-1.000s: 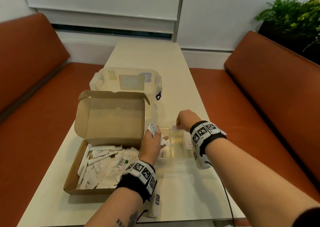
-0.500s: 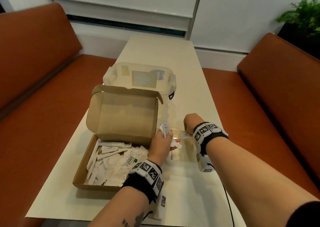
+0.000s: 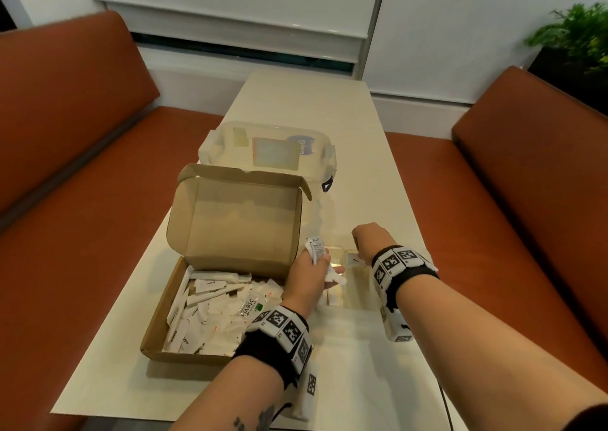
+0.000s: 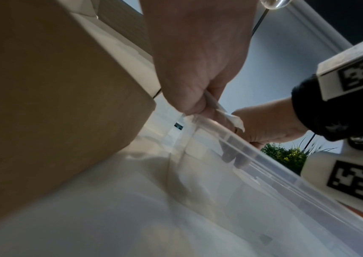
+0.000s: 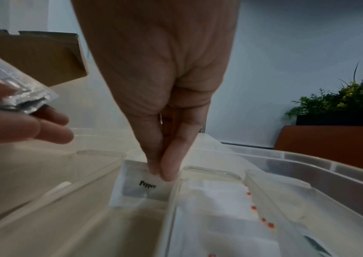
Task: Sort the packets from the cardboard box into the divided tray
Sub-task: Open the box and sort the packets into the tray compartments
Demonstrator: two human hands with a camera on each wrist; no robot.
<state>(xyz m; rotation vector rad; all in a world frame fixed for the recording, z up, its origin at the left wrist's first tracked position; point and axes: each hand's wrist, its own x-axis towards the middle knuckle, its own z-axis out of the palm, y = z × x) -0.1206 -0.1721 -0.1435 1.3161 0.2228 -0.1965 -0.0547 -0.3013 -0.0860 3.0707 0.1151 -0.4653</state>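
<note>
Meanwhile, the right hand (image 5: 154,87) is pinching a white paper pepper packet (image 5: 142,186) into the clear plastic divided tray (image 5: 176,200) while the left hand (image 3: 307,277) is clutching a loose sheaf of small white packets (image 3: 316,252), which is risking spilling into wrong compartments.

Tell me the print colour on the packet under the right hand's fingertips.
Black "Pepper" lettering on the white packet; the right wrist view shows it best.

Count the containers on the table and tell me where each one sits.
3. The open cardboard box of packets sits near the left edge; the clear lidded tub stands just behind it; the clear divided tray lies to the box's right, under both hands. None looks hidden.
</note>
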